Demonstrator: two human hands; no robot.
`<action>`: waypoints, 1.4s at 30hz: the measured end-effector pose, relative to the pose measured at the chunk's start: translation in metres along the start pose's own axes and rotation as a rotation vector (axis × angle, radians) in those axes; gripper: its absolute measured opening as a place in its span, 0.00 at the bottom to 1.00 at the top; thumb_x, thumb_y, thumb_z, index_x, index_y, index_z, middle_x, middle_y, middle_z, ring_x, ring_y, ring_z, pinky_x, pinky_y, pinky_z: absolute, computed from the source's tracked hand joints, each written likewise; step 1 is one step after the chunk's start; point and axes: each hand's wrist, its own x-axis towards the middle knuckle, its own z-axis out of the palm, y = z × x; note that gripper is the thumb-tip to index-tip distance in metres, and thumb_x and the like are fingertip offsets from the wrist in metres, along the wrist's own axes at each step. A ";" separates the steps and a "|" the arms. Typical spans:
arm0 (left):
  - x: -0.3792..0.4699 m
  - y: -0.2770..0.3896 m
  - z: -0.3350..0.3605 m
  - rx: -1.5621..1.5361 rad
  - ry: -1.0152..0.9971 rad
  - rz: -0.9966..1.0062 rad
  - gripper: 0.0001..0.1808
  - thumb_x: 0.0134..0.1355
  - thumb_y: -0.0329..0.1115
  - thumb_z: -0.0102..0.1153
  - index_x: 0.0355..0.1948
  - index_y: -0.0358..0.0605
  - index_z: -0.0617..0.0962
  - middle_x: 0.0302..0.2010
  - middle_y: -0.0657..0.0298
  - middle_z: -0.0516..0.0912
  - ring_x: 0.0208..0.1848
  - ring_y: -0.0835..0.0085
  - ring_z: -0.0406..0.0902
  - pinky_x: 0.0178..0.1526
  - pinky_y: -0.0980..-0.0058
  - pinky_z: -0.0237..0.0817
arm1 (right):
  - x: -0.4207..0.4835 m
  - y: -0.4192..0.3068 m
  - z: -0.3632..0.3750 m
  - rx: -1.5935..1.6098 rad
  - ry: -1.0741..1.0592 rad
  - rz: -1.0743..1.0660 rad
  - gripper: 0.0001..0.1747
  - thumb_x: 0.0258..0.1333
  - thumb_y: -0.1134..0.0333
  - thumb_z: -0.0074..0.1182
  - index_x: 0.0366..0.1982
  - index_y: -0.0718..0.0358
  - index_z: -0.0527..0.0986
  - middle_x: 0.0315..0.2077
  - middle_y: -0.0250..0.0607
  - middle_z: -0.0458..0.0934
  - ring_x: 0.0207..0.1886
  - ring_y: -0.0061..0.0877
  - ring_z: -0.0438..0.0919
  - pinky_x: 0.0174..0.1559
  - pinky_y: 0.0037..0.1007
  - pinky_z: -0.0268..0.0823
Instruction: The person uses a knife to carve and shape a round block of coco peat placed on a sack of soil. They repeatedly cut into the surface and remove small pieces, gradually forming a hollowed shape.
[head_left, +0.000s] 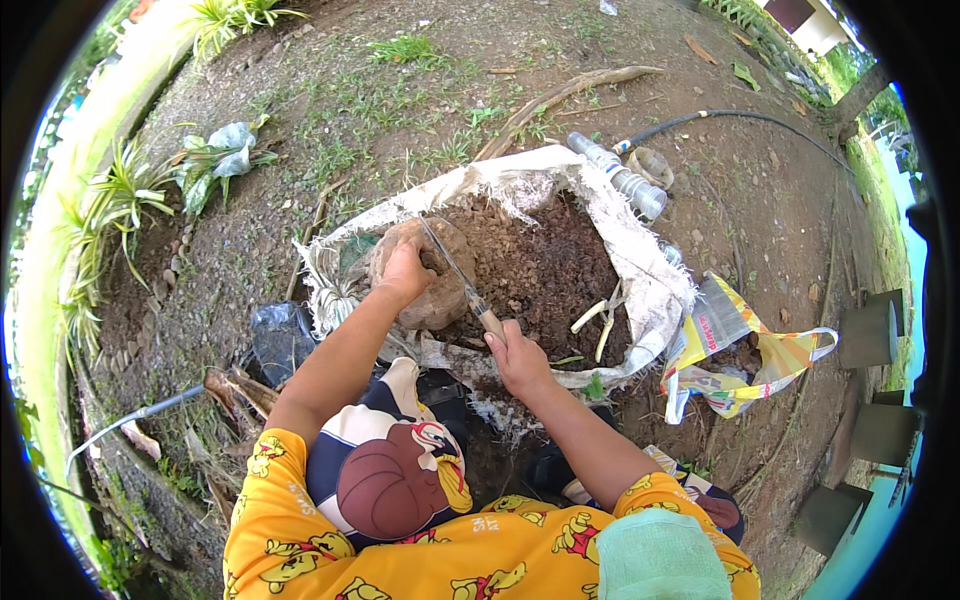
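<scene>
My left hand (405, 270) grips a large rounded brown lump (441, 300), perhaps a coconut husk; its material is not certain. In my right hand (519, 361) is the wooden handle of a knife (452, 264). Its narrow blade points up and left across the lump, touching it or just above it. The lump rests on an opened white woven sack (651, 277), at the left side of a heap of dark brown crumbly soil or fibre (562, 262). Pruning shears (602, 319) with pale yellow handles lie on the heap's right side.
Clear plastic bottles (626, 180) lie beyond the sack, near a black hose (720, 114). At right sits a yellow printed plastic bag (724, 352); at left, a black plastic bag (281, 337). A branch (555, 97) lies on the ground ahead. Dark pots (885, 435) line the right edge.
</scene>
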 end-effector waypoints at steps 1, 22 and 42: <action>0.000 0.001 0.000 0.005 -0.006 -0.002 0.26 0.36 0.28 0.70 0.41 0.39 0.78 0.44 0.50 0.78 0.50 0.56 0.75 0.54 0.67 0.66 | -0.001 -0.001 0.000 0.024 0.025 -0.006 0.19 0.64 0.52 0.39 0.36 0.62 0.60 0.25 0.57 0.77 0.30 0.54 0.76 0.31 0.51 0.66; -0.005 0.010 -0.006 0.058 -0.035 0.022 0.27 0.40 0.29 0.67 0.44 0.39 0.75 0.50 0.49 0.72 0.56 0.52 0.67 0.59 0.64 0.61 | 0.009 -0.002 -0.002 -0.022 -0.057 0.076 0.22 0.64 0.49 0.38 0.36 0.64 0.60 0.25 0.57 0.77 0.31 0.54 0.76 0.34 0.52 0.66; -0.003 0.011 -0.010 0.050 -0.072 0.001 0.26 0.40 0.28 0.68 0.45 0.40 0.75 0.50 0.49 0.73 0.55 0.54 0.70 0.57 0.65 0.63 | 0.010 0.023 0.007 -0.087 -0.100 0.143 0.21 0.63 0.49 0.40 0.37 0.62 0.60 0.26 0.58 0.77 0.29 0.56 0.75 0.31 0.52 0.66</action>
